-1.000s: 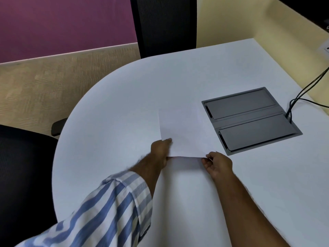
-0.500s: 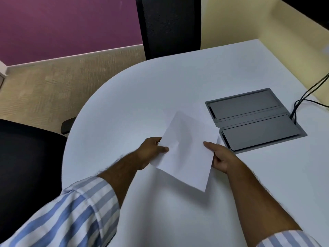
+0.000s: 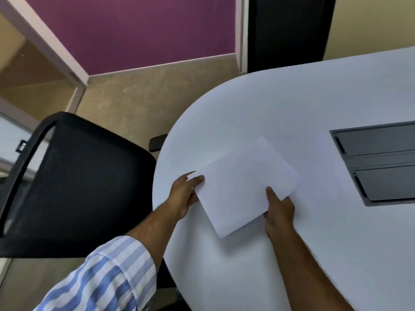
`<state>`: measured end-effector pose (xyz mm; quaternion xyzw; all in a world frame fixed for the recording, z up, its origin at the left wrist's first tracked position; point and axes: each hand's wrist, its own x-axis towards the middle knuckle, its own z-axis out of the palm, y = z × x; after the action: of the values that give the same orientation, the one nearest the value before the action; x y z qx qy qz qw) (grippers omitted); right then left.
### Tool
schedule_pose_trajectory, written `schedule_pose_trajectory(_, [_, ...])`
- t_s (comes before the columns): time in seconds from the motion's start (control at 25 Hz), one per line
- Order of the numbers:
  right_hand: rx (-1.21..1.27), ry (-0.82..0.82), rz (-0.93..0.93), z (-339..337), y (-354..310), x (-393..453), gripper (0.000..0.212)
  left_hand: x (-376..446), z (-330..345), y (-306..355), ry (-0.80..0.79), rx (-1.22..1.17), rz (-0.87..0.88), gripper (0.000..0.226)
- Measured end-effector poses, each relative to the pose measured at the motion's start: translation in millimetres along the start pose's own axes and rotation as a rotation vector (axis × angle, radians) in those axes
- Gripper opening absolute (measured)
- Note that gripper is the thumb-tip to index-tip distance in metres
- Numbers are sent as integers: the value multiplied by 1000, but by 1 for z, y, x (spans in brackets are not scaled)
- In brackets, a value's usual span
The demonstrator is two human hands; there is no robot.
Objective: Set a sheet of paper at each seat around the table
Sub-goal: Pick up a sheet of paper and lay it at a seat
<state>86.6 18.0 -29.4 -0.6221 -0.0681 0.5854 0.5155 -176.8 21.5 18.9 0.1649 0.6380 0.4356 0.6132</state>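
A white sheet of paper [image 3: 242, 187] hovers tilted just above the rounded end of the white table [image 3: 280, 113]. My left hand [image 3: 183, 195] pinches its left corner, thumb on top. My right hand [image 3: 278, 207] grips its near right edge, thumb pressed on the sheet. A shadow lies under the paper's near corner. A black mesh chair [image 3: 74, 185] stands at the table's left edge, close to the paper. Another black chair [image 3: 287, 30] stands at the far side.
A grey cable box [image 3: 377, 162] with two lids is set into the table on the right. Beige carpet [image 3: 139, 99] lies between the chairs, with a purple wall [image 3: 139, 28] and a door frame [image 3: 47, 41] beyond.
Both hands have turned the sheet and carried it left toward the mesh chair. My view has swung left, so the cable box now sits at the right edge.
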Motion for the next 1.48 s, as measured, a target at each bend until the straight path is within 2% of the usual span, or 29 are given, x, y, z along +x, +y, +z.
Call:
schedule_pose_trajectory(0.04, [17,38,9,13,13,-7,18,-2,-12,-2,-8,-18,-15,21])
schedule_pose_trajectory(0.12, [62,109,30,35,37,-19,13,-1,-32,-8,-2,31,-26,42])
schedule_pose_trajectory(0.2, [95,160,56,56,58,-28,12,9,-49,-12,84,114,19,61])
schedule_pose_trajectory(0.36, [41,201,43,83,91,-40,40,38,-80,-15,235,383,120,80])
schedule_pose_trajectory(0.56, [-26,173,-32,91,104,-48,60,68,-105,-22,125,527,124,84])
schedule_pose_trajectory(0.64, [-187,246,-66,87,105,-51,77,74,-111,-25,77,593,140,83])
schedule_pose_trajectory(0.68, [-366,317,-99,85,105,-53,89,75,-113,-27,62,663,163,82])
schedule_pose_trajectory(0.76, [-778,429,-205,83,110,-59,102,74,-121,-32,46,952,229,79])
schedule_pose_trajectory(0.8, [-949,433,-276,85,113,-63,101,73,-125,-34,46,1117,285,79])
schedule_pose_trajectory(0.88, [-1250,318,-396,91,118,-67,93,74,-135,-39,-14,1321,395,81])
schedule_pose_trajectory(0.96, [-1490,164,-439,95,121,-61,87,78,-141,-41,-154,1442,445,83])
schedule_pose_trajectory(1.04, [-1620,80,-426,98,122,-54,81,81,-144,-42,-238,1545,457,83])
schedule_pose_trajectory(1.2, [-1697,58,-384,95,123,-39,77,81,-142,-45,-292,1568,462,84])
schedule_pose_trajectory(1.48, [-1673,58,-396,84,120,-31,79,73,-133,-49,-274,1550,486,82])
